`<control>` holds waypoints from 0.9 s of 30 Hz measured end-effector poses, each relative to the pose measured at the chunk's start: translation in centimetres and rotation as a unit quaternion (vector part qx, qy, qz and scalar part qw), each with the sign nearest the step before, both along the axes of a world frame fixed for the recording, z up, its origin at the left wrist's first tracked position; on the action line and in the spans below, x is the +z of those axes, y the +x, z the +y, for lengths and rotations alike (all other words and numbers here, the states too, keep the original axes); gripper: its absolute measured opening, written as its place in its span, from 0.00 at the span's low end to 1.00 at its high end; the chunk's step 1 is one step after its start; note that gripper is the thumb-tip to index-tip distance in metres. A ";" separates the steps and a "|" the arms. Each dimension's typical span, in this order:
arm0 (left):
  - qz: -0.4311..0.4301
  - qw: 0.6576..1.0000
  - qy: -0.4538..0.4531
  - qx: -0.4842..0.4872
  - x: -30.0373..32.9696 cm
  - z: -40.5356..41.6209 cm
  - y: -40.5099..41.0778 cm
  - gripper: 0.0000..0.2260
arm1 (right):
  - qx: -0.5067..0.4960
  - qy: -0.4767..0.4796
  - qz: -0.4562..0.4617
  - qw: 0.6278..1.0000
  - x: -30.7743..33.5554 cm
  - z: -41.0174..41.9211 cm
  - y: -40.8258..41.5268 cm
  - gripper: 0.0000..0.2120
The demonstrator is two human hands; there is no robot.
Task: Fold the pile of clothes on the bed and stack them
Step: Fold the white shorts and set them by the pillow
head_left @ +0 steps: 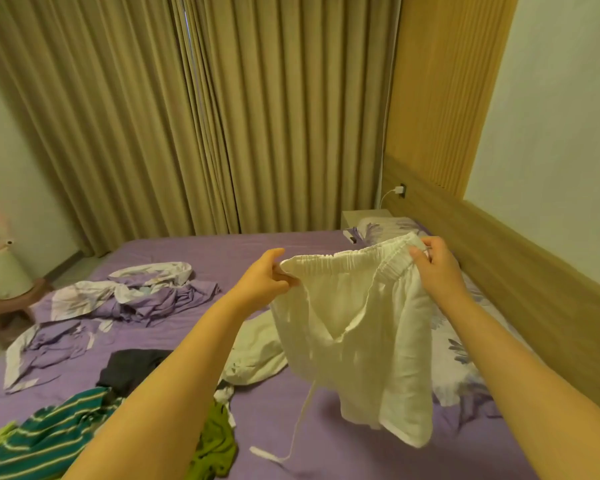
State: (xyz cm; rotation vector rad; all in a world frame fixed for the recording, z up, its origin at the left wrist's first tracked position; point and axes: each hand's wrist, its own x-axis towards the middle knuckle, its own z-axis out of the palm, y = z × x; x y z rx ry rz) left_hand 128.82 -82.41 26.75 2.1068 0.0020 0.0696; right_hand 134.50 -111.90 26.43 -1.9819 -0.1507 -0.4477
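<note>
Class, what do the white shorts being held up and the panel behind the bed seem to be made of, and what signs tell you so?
White shorts: seemingly a light crinkled cotton or linen weave, matte; it drapes limply and the elastic waistband gathers. Panel behind the bed: probably wood or wood-look laminate, smooth with a faint sheen and tan grain.

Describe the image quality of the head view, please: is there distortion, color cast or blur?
Head view: wide-angle lens bends the curtain and headboard lines; warm yellowish cast everywhere; soft, slightly smeared detail; the white shorts and both hands, left hand, right hand, stay fairly sharp; no glare.
</note>
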 end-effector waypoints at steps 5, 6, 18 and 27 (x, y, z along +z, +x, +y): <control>-0.071 0.976 0.196 0.069 -0.7 -0.4 -1.2 0.06 | -0.013 0.006 0.003 1.000 -1.0 0.1 -1.4 0.05; -0.074 0.961 0.255 0.081 -1.2 -0.4 -1.4 0.09 | -0.020 0.003 0.008 1.000 -1.5 0.1 -1.7 0.06; 0.015 0.981 0.184 0.052 -10.7 0.2 -4.9 0.20 | 0.114 -0.184 0.149 0.965 -12.3 0.3 -6.4 0.17; 0.023 0.991 0.080 0.102 -8.0 2.9 -3.6 0.21 | 0.252 -0.247 0.149 0.924 -9.5 1.0 -5.8 0.07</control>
